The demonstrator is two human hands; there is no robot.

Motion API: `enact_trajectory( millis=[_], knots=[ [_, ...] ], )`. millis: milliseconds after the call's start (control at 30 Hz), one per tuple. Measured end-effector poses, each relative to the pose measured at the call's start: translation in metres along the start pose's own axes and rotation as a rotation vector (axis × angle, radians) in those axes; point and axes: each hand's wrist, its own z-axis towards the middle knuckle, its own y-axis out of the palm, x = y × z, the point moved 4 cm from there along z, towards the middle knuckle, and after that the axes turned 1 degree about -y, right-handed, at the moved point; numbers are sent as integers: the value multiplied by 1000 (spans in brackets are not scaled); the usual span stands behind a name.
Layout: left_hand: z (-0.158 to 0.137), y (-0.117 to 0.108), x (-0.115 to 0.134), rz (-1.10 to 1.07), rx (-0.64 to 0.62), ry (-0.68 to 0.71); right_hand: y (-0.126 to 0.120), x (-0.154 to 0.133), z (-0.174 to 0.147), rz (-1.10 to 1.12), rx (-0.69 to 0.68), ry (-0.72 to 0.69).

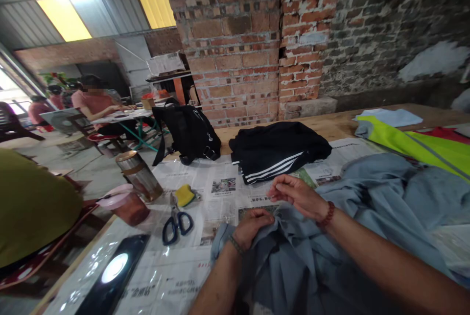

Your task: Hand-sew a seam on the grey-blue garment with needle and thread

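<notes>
My left hand [251,227] pinches a bunched fold of grey fabric [290,266] near its edge. Just above and to the right, my right hand [299,196] is raised off the fabric, thumb and fingertips pressed together. Whatever is between those fingertips is too small to make out. The grey fabric lies in loose folds under both forearms and spreads to the right. Left of my left hand, scissors [177,227] with dark blue handles rest on newspaper, beside a yellow sponge-like piece [184,195] with a green edge.
Newspaper [183,266] under clear plastic covers the table. Around it sit a phone [113,276], a pink-lidded cup [127,207], a metal flask [139,175], a black backpack [193,133], folded black clothing [279,148] and a neon-yellow vest [422,146]. A person [93,104] sits at another table.
</notes>
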Motion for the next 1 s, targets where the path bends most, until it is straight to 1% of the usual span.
enact_trajectory(
  millis=[100,167,233,333,500,700,833,933,1000],
  knots=[
    [-1,0,2,-46,35,-20,-4,-20,11,-378,71,-213],
    [-1,-1,2,-67,50,-23,-7,-32,16,-612,105,-323],
    [-1,-1,1,-74,50,-24,-12,-41,21,-765,133,-416],
    [-1,-1,0,-76,45,-29,-19,-51,28,-904,155,-532],
    [-2,-1,0,-78,32,-19,-26,-64,38,-1032,175,-646],
    [-1,-1,-1,-70,23,-24,-30,-70,47,-1142,160,-722],
    [-2,-1,-1,-65,33,-18,-35,-73,53,-1188,176,-771],
    [-2,-1,0,-61,42,-20,-35,-73,53,-1176,199,-760],
    [-2,-1,0,-65,52,-25,-29,-68,48,-1130,190,-678]
  ],
)
